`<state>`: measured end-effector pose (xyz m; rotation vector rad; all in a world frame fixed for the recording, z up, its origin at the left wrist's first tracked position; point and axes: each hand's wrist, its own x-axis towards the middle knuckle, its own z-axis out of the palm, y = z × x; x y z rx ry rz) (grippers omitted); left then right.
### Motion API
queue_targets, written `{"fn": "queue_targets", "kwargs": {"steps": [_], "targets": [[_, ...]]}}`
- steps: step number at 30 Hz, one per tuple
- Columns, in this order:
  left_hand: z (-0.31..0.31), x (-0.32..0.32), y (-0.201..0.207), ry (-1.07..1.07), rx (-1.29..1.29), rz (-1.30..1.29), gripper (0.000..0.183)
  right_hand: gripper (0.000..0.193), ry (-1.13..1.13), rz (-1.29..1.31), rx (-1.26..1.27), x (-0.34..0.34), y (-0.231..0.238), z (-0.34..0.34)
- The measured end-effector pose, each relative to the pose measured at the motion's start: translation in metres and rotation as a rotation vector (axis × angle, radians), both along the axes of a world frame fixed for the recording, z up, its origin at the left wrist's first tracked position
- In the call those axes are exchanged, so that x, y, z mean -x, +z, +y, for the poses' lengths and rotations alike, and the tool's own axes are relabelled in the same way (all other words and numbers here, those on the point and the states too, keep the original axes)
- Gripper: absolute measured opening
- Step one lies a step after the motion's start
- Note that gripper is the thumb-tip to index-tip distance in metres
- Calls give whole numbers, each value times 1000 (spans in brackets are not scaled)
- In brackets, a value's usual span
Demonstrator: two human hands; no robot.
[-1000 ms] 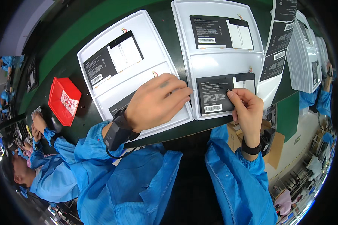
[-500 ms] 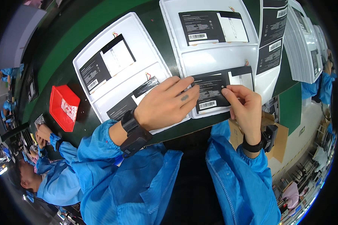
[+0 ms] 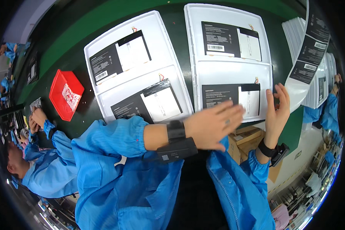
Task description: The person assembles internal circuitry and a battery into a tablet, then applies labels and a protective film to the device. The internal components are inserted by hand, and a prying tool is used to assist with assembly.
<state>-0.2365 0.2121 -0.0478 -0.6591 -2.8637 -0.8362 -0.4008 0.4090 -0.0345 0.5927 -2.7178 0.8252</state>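
A white two-compartment tray [image 3: 234,67] lies before me with a flat battery pack in each compartment. The far pack [image 3: 221,40] has a black label on its left part and a white right part. Over the lower edge of the near pack [image 3: 250,100] passes my left hand [image 3: 214,124], slightly blurred, fingers stretched and holding nothing. My right hand [image 3: 276,115] is raised at the tray's right edge, fingers apart, empty. Beside it hangs a white backing strip [image 3: 297,87] with black labels [image 3: 312,51]. Short coloured wires [image 3: 257,80] stick up from the near pack.
To the left, a second white tray [image 3: 132,82] holds two similar packs. A red bin [image 3: 57,94] contains small white-and-red scraps. Stacked white trays [image 3: 293,36] stand at right, a cardboard box [image 3: 247,143] below the table edge. A co-worker in blue [image 3: 57,168] sits at left.
My right hand has opened from its pinch at the near pack's label and moved right. My left hand has lifted off the label and shifted right and nearer. The view has shifted slightly.
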Motion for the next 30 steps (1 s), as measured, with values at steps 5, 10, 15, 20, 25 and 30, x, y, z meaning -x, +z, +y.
{"fn": "queue_targets", "kwargs": {"steps": [5, 10, 15, 20, 25, 30], "targets": [[-21, -4, 7, 83, -179, 80, 50, 23, -11, -98, 28, 18, -6, -1], [-80, -6, 2, 722, -9, 79, 34, 18, -16, -81, 88, 13, 26, -8], [-69, 4, -2, 759, -144, 40, 25, 16, -18, -93, 206, 6, 57, -10], [-83, -18, 36, 729, -230, 75, 19, 15, 23, -206, 377, 1, 46, -7], [-104, -74, 36, 1092, -1115, -47, 16, 23, 280, -303, 426, -35, 34, -59], [-125, -137, 38, 1477, -983, 63, 49, 21, 562, -549, 431, -72, 32, -113]]}}
